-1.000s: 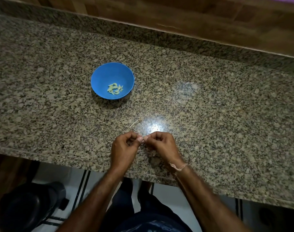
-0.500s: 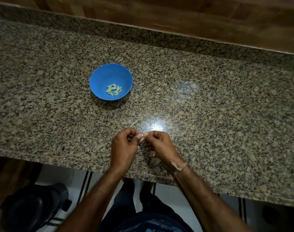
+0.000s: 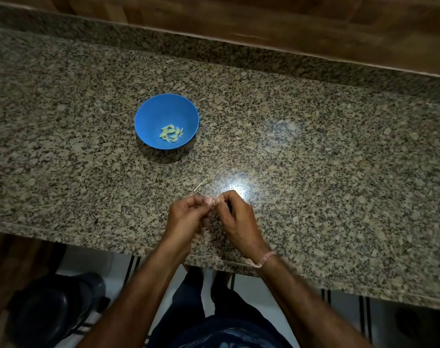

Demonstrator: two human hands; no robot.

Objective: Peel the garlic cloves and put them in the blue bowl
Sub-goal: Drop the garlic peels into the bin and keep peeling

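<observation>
Both hands are pinching one garlic clove (image 3: 213, 202) between them, left hand (image 3: 186, 216) & right hand (image 3: 236, 219) curled; blue bowl (image 3: 153, 114) is sitting ahead-left on worktop (image 3: 314, 172), nearer left grip.

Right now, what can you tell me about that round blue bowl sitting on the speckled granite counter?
The round blue bowl looks like smooth plastic, plain and unmarked, with a thin rim and sloping walls. It stands upright on the speckled granite counter, beyond and to the left of the person's two hands, neither of which touches it. At its bottom lies a small heap of pale greenish peeled garlic cloves; the rest of the inside is bare. It casts a dark shadow on its near side.
</observation>
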